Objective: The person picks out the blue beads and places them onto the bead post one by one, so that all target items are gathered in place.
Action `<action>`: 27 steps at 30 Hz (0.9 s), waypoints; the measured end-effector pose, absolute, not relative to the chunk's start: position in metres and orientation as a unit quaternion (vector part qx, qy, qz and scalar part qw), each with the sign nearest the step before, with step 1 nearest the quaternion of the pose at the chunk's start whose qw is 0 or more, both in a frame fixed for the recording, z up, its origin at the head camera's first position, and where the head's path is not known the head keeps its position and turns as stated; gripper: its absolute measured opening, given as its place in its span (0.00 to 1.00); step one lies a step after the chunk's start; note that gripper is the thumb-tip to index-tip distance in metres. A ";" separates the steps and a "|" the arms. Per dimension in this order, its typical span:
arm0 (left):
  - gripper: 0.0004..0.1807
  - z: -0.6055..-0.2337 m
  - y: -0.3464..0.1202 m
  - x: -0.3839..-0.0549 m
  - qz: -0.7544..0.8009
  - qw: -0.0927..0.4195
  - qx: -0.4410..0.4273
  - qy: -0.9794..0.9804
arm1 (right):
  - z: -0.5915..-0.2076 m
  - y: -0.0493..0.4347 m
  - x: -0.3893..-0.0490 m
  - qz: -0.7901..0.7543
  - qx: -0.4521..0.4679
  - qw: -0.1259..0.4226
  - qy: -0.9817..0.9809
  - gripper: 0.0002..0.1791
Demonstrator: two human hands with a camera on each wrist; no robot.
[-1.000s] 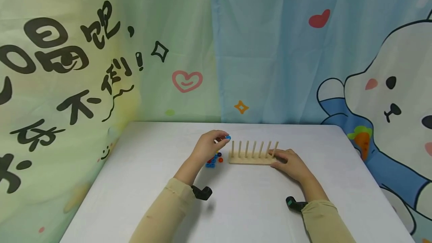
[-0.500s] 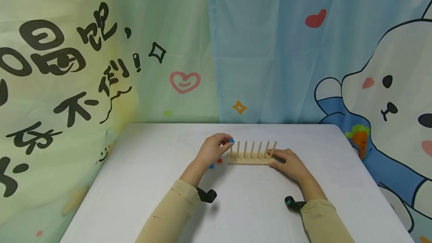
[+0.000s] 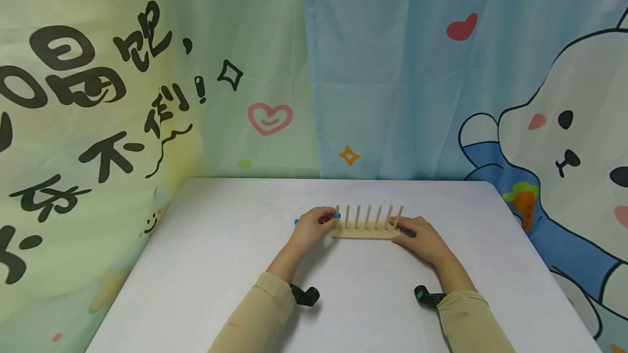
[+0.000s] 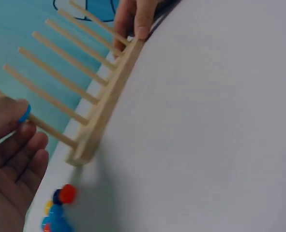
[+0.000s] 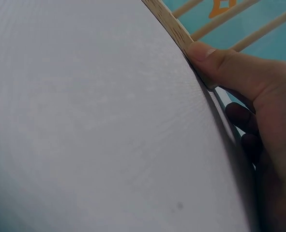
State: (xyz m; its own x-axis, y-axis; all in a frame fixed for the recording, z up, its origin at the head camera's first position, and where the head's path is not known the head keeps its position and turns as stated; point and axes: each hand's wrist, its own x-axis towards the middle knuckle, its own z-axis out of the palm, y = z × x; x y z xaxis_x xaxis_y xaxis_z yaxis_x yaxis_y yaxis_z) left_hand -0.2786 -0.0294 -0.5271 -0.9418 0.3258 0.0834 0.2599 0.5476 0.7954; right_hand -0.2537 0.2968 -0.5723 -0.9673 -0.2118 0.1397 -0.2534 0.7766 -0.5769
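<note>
A wooden base with a row of several upright pegs stands on the table. My left hand pinches a blue bead between thumb and forefinger. That bead sits around the leftmost peg, partway down it, with the peg's tip sticking out above. At the opposite end, my right hand grips the base, its thumb on the near edge in the right wrist view. The right hand's other fingers are partly hidden behind the base.
Beside the base's left end lies a small pile of beads in blue, red, yellow and dark colours, mostly hidden behind the left hand in the head view. A white table carries everything, with a printed curtain behind it.
My left hand has moved right and down, bringing the blue bead from beside the leftmost peg onto it and partway down. My right hand stays on the base.
</note>
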 end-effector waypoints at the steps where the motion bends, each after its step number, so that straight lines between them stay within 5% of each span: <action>1: 0.18 -0.531 -0.029 -0.277 0.453 0.043 0.161 0.876 | -0.572 0.297 -0.254 0.309 0.124 0.034 -0.942 0.28; 8: 0.21 -0.548 -0.027 -0.271 0.463 0.063 0.136 0.874 | -0.571 0.295 -0.254 0.303 0.130 0.036 -0.943 0.28; 27: 0.17 -0.551 -0.037 -0.275 0.318 0.016 0.221 0.922 | -0.572 0.294 -0.254 0.314 0.122 0.029 -0.941 0.29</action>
